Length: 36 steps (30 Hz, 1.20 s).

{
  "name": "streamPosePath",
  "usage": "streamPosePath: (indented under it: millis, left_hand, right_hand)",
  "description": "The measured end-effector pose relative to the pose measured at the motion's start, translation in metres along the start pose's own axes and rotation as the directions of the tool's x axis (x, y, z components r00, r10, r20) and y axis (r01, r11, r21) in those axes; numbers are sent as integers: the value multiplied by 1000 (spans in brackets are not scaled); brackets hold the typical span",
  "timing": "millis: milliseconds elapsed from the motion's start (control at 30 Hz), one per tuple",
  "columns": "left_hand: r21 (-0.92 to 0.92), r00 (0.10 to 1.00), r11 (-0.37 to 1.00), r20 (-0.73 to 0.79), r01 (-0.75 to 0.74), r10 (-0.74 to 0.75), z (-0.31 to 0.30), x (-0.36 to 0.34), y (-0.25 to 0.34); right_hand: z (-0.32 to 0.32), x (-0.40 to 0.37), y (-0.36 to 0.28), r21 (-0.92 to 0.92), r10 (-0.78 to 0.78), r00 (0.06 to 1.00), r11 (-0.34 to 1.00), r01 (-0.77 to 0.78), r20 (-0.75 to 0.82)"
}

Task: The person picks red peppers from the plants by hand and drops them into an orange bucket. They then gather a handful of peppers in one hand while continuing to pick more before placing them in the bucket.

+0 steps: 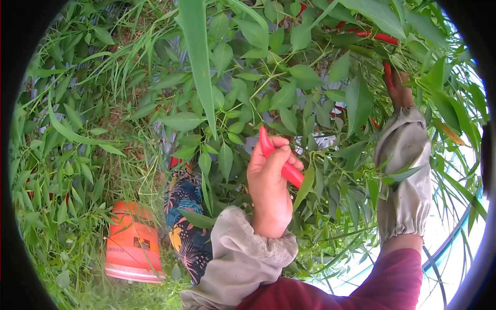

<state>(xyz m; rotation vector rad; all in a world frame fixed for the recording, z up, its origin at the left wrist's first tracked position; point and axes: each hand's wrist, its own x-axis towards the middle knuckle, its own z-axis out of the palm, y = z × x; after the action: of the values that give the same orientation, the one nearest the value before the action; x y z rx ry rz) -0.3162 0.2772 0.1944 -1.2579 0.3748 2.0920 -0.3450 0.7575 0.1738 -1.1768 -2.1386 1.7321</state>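
left hand [268, 188] closed round red chilies [265, 143] — right hand [400, 93] up among leaves [357, 103], grip hidden.

Outdoors, soft daylight. Dense green leafy plants [289, 88] from 11 to 3 o'clock. Long grass [57, 170] filling 8 to 10 o'clock. Grey sheeting [231, 82] glimpsed between leaves near 12 o'clock. Orange bucket [133, 243] upright in grass at 7 o'clock. Washed-out bright glare [454, 248] at 4 o'clock.

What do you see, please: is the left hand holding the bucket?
No, the left hand grips red chillies; the bucket sits on grass.
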Motion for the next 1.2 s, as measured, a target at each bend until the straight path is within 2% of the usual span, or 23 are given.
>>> streamPosePath:
  millis: [33,67,133,200,233,300,467,633,700,733,767,800,833,867,900,933,967,1033,1067,1100,1133,1167,1200]
  left_hand:
    - [-5,1000,1000,4,-6,6,1,0,1]
    - [0,1000,1000,-2,-8,8,1,0,3]
    - [-2,1000,1000,-5,-19,19,3,-1,6]
    - [43,998,997,-10,-58,58,3,0,7]
    - [35,998,997,-10,-65,65,5,0,9]
    - [110,995,989,-1,-102,103,10,-2,14]
    - [69,994,992,11,-109,109,12,-2,21]
    - [71,994,991,3,-110,110,13,-1,19]
    - [93,997,994,52,-60,56,14,-2,16]
    - [92,997,994,52,-60,55,15,-3,17]
    - [141,996,990,90,-27,14,18,-4,20]
    - [193,992,981,125,4,-29,20,-6,22]
    - [248,992,969,117,23,-53,22,-8,24]
    - [252,992,968,114,22,-52,22,-7,22]
    - [323,979,935,184,-149,93,22,-6,19]
    - [379,937,869,265,-317,226,22,-5,17]
    - [432,897,797,329,-422,296,23,-3,19]
    - [459,904,794,344,-398,254,19,-5,23]
    - [480,908,791,358,-379,217,19,-5,25]
    - [474,905,792,363,-385,223,21,-6,26]
    - [404,926,853,312,-330,211,23,-5,27]
    - [325,945,904,263,-278,196,25,-4,28]
    - [316,942,904,266,-288,207,24,-3,29]
  right_hand:
    - [-22,9,-1,0,-6,1000,1000,6,6]
    - [-35,10,-8,-31,78,992,997,-75,101]
    - [-14,-6,-26,-73,159,966,987,-147,203]
    - [23,-48,-47,31,289,948,957,-288,-134]
    - [19,-48,-46,29,298,939,954,-297,-172]
    - [15,-48,-42,-26,270,946,960,-279,-178]
    - [-8,-46,-50,-184,221,952,948,-261,-209]
    - [-23,-67,-85,-459,204,960,846,-271,-190]
    - [-8,-80,-99,-532,311,946,787,-312,-96]
    - [9,-89,-105,-522,506,863,735,-434,-4]
    - [36,-104,-109,-532,399,917,782,-326,26]
    - [68,-122,-110,-587,208,978,794,-157,20]
    - [103,-142,-111,-639,11,1000,769,8,27]
    - [138,-163,-114,-668,-51,986,729,145,159]
    - [172,-182,-120,-677,-108,951,680,283,289]
    - [204,-197,-126,-628,-165,835,586,511,525]
    - [227,-211,-134,-600,-44,753,574,557,657]
    - [255,-225,-129,-485,40,670,722,494,741]
    - [262,-224,-129,-484,34,669,719,500,742]
    - [267,-220,-128,-507,133,663,757,411,736]
    - [273,-214,-127,-531,231,644,784,320,729]
    - [277,-204,-128,-537,385,578,836,111,719]
    - [280,-188,-128,-548,444,511,834,66,736]
